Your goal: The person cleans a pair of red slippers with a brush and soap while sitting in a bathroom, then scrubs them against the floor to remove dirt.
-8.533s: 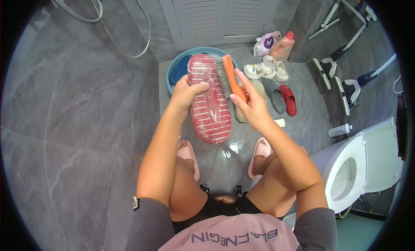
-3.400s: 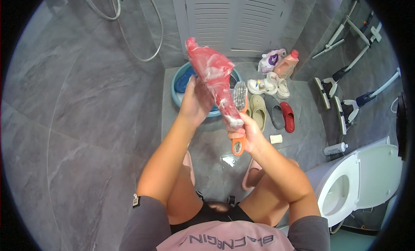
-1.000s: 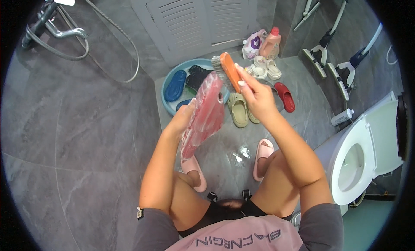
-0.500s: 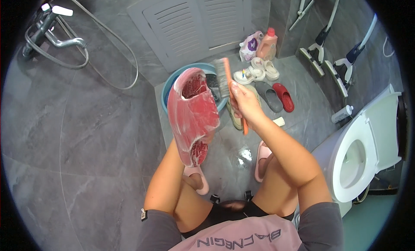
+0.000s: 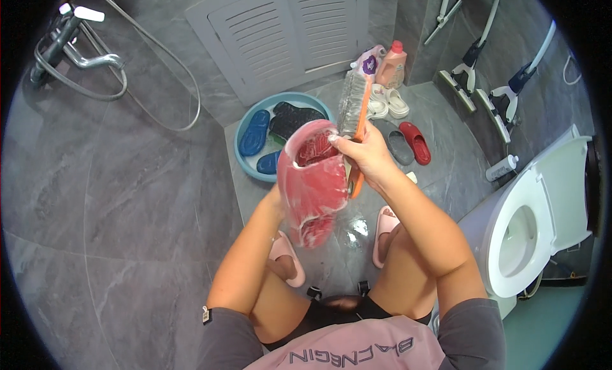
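Suds coat the red rubber slipper, held upright above the wet grey tile floor, sole side toward the camera. The left hand is mostly hidden behind it, its grip clenched on the slipper's edge. The right hand grasps the orange-handled scrubbing brush, bristles raised just beside the slipper's top. Beyond them a round blue plastic basin holds dark and blue slippers, near a pair of red ones
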A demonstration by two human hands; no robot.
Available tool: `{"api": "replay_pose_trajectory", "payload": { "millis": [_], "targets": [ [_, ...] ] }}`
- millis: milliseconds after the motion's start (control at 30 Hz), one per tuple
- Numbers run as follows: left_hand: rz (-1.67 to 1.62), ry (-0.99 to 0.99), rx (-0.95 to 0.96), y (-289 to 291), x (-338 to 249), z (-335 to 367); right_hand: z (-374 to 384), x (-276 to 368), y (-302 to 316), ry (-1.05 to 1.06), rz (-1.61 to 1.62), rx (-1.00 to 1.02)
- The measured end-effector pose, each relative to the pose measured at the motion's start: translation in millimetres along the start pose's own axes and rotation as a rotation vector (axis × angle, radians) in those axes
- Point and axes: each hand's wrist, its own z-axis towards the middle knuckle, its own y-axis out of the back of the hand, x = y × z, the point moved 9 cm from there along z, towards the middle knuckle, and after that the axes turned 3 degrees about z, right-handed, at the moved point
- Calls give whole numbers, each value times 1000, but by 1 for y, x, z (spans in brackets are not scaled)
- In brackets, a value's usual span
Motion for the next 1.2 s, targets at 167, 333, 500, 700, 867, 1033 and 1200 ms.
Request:
{"api": "replay_pose_trajectory", "payload": {
  "millis": [167, 333, 500, 700, 867, 1033, 1200],
  "targets": [
    [-433, -164, 21, 10, -36, -2, -2, 14, 4, 272, -482, -124],
    [435, -295, -358, 48, -45, 2, -14, 24, -30, 555, -820, -5],
    [913, -547, -622, 43, -90, -25, -13, 10, -44, 456, -1108, 112],
    [876, -762, -672, 42, -101, -41, 19, -20, -10, 313, -1053, 79],
    [881, -742, -741, 54, -97, -48, 4, 1, -48, 357, -738, 124],
    [683, -844, -818, 63, -104, -67, 19, -47, -7, 120, -987, 158],
    [592, -811, -824, 78, -102, -75, 2, 10, -65, 176, -689, 194]
  ]
}}
